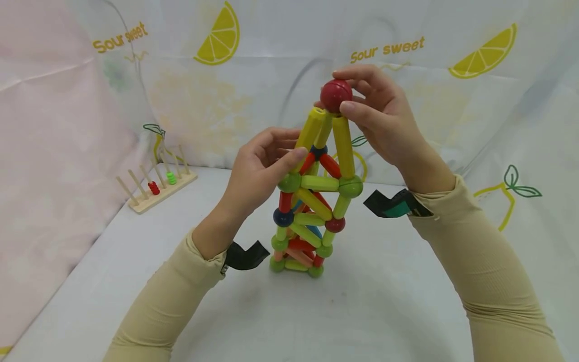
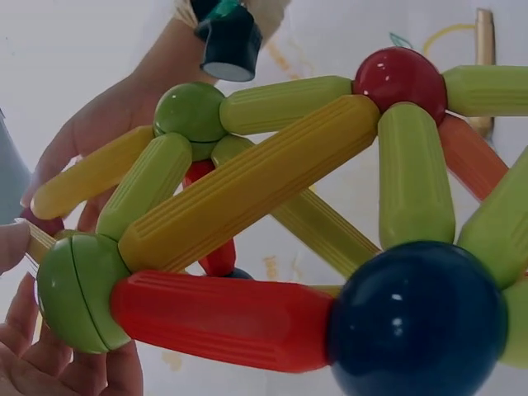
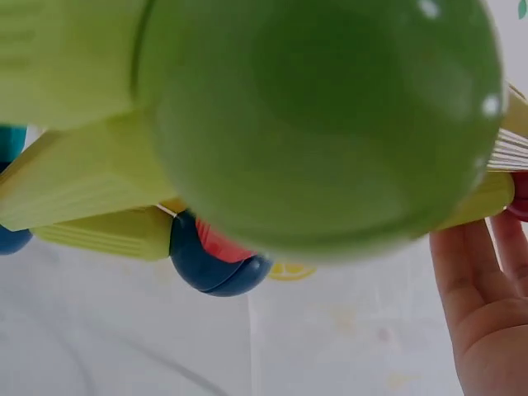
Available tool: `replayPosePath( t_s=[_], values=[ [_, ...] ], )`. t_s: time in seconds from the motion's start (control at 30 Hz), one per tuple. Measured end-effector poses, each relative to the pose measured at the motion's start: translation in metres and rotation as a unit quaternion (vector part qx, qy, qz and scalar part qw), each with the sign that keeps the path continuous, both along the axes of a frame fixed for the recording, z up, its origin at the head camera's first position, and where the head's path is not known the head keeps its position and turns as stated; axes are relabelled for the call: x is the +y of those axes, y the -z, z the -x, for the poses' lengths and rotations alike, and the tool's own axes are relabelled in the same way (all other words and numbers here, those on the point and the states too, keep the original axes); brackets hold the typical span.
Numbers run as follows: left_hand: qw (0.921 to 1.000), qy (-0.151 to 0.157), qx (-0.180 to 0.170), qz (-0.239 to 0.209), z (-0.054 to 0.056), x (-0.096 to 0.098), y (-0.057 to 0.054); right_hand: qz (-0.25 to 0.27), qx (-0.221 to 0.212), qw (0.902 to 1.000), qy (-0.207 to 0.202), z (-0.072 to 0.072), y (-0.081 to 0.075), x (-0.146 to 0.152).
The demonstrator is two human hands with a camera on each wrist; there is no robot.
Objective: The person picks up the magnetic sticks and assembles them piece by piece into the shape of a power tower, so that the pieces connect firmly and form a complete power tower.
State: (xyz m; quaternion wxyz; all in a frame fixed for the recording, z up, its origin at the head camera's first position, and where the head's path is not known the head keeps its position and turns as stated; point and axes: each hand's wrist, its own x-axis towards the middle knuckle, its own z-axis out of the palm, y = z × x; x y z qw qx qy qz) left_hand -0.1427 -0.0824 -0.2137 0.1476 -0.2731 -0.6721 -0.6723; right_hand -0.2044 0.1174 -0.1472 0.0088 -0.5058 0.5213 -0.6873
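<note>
A tall tower of magnetic sticks and balls (image 1: 309,221) stands upright on the white table. Near its top, my left hand (image 1: 260,166) pinches a slanting yellow stick (image 1: 308,131) between thumb and fingers. Higher up, my right hand (image 1: 384,115) holds a red ball (image 1: 335,95) by its side, right at the upper ends of the yellow sticks. Green balls, such as the near right one (image 1: 350,186), join the sticks below. Close in the left wrist view are a dark blue ball (image 2: 419,322) and a red stick (image 2: 223,320). A large green ball (image 3: 322,124) fills much of the right wrist view.
On the table (image 1: 267,322), at the back left, lies a wooden peg stand (image 1: 163,193) with red beads (image 1: 154,188) and green beads (image 1: 171,178) on its pegs. A white cloth printed with lemons (image 1: 271,85) hangs behind the tower.
</note>
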Motion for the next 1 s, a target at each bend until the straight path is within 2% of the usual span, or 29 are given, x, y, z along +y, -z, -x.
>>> replayPosePath(
  t_s=[0.2, 0.5, 0.73, 0.83, 1.0],
  values=[
    [0.9997, -0.009, -0.012, 0.019, -0.0002, 0.0029, -0.0040, -0.010, 0.004, 0.9999, 0.007, -0.0027, -0.0027, 0.0002],
    [0.9988, -0.020, -0.035, 0.028, -0.0028, 0.0043, -0.0068, -0.022, 0.017, 0.9967, 0.076, -0.0039, -0.0031, -0.0033],
    [0.9978, -0.036, -0.045, 0.033, -0.0013, 0.0054, -0.0074, -0.016, 0.010, 0.9973, 0.071, -0.0055, -0.0046, -0.0036],
    [0.9982, -0.031, -0.045, 0.027, 0.0002, 0.0048, -0.0059, -0.023, 0.010, 0.9973, 0.070, -0.0050, -0.0038, -0.0030],
    [0.9992, -0.019, -0.035, 0.010, 0.0018, 0.0049, -0.0018, -0.052, 0.041, 0.9941, 0.086, -0.0055, 0.0038, 0.0026]
  ],
)
